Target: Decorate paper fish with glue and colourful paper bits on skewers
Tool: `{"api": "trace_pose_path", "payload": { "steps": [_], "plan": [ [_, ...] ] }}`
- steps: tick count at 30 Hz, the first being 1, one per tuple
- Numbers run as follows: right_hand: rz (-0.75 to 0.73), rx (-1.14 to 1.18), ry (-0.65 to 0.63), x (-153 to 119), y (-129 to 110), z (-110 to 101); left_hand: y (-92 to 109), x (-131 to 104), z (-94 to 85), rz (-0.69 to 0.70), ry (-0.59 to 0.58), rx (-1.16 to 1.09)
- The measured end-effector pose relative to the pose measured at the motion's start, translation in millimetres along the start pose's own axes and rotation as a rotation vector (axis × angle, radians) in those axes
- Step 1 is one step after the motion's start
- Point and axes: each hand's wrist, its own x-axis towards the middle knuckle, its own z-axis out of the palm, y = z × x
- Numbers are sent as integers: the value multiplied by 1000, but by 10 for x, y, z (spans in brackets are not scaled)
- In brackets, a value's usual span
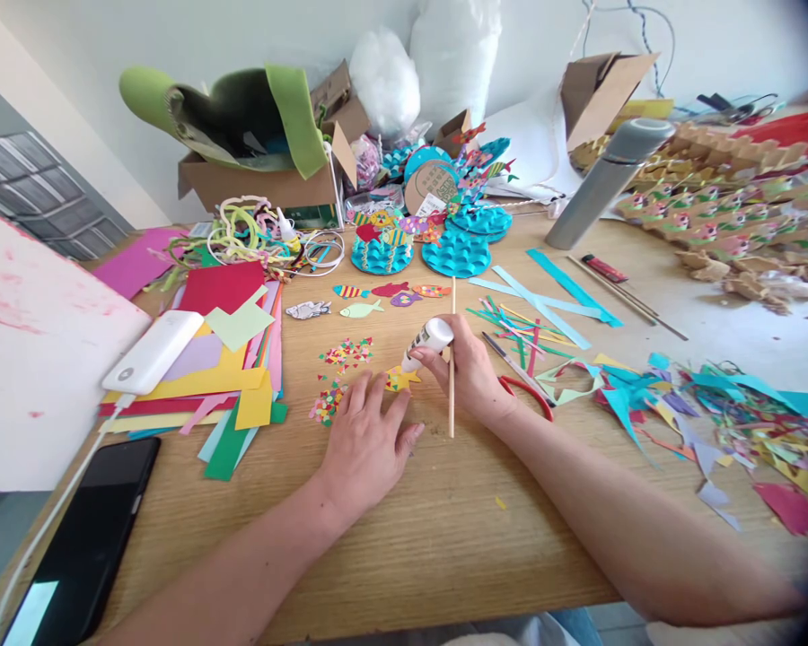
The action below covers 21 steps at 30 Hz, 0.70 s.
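Note:
A yellow paper fish with small coloured bits on it lies flat on the wooden table. My left hand rests palm down with spread fingers, its fingertips at the fish's left side. My right hand grips a white glue bottle, tilted with its tip down at the fish, and a thin wooden stick held upright in the same hand. Small piles of cut paper confetti lie left of the fish. Several finished paper fish lie further back.
Red scissors, paper strips and scraps lie right. Stacked coloured paper, a power bank and a phone are left. Blue egg-tray pieces and a grey flask stand behind.

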Motion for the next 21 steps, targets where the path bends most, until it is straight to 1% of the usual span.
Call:
{"api": "trace_pose_path", "payload": {
  "steps": [3, 8, 15, 21],
  "plan": [
    [-14, 4, 0, -2, -3, -3, 0, -2, 3, -1, -1, -2],
    [-68, 7, 65, -4, -7, -4, -1, -6, 13, -1, 6, -3],
    [-38, -10, 15, -7, 16, 3, 1, -3, 6, 0, 0, -5],
    [-21, -10, 31, -4, 21, 8, -1, -1, 14, 1, 5, -4]
  ]
}}
